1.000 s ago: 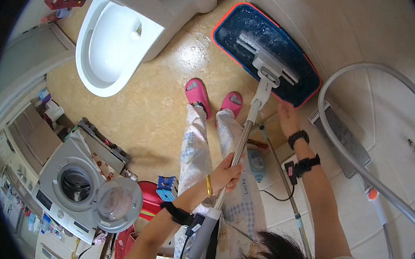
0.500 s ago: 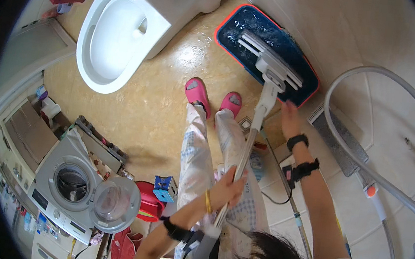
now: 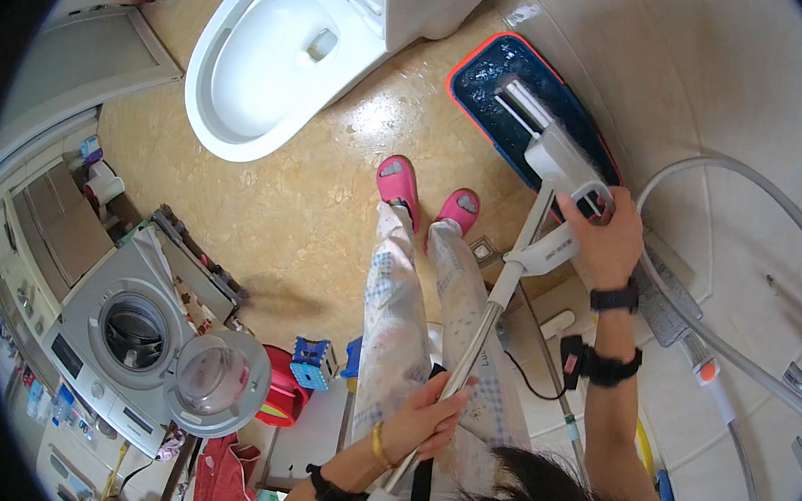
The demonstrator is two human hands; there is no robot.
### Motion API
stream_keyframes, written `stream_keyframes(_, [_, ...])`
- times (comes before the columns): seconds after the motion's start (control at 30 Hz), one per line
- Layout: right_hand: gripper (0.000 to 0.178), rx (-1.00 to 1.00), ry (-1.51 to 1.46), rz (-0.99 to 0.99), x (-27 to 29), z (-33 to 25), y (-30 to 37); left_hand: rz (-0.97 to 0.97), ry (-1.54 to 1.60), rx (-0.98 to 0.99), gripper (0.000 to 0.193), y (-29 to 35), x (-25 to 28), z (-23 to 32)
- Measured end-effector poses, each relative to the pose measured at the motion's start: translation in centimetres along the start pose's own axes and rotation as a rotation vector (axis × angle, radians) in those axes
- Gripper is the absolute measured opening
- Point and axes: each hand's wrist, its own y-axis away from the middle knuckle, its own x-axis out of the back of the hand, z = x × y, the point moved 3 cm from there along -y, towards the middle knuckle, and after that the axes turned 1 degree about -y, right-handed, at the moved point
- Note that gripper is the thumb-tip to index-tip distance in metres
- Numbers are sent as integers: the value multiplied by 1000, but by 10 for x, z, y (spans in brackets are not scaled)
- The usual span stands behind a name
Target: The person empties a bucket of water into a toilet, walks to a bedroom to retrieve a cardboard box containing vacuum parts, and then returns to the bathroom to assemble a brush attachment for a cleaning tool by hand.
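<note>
A flat mop with a blue, orange-edged pad (image 3: pixel 494 90) is lifted off the tan floor, near the tiled wall. My left hand (image 3: pixel 432 414) grips its metal handle (image 3: pixel 482 331) low down, near my body. My right hand (image 3: pixel 603 236) reaches out and holds the white plastic joint (image 3: pixel 563 170) where the handle meets the mop head. Black straps sit on both wrists. My feet in pink slippers (image 3: pixel 400 185) stand just left of the mop.
A white toilet (image 3: pixel 274 60) with its seat up stands at the top left. A front-loading washing machine (image 3: pixel 137 331) with its round door open is at the lower left. A grey shower hose (image 3: pixel 703 318) curves along the wall at right. Red bucket (image 3: pixel 281 394) below.
My right hand has slid up from the handle to the mop head's white joint. The mop head has risen off the floor and tilted. The view has shifted slightly.
</note>
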Motion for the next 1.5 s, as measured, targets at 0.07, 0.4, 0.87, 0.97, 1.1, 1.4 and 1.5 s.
stream_keyframes(0.07, [52,43,-91,-43,10,-30,35,47,0,-45,29,-23,1,3])
stream_keyframes(0.4, [73,-148,-61,-300,-120,86,-86,0,-52,-109,22,-31,-2,2])
stream_keyframes(0.87, [46,-152,-375,-328,-178,163,34,32,-216,-55,18,-155,32,42])
stream_keyframes(0.97, [46,-271,-364,-373,-189,180,70,55,-169,-37,20,-162,32,43])
stream_keyframes(1.1, [48,-345,-399,-367,-177,174,89,-16,-76,22,20,-121,15,35])
stream_keyframes(1.4, [49,-273,-455,-332,-189,180,57,-117,95,18,17,-150,22,30])
stream_keyframes(1.5, [59,-142,-294,-304,-170,162,8,-152,13,8,17,-101,4,25])
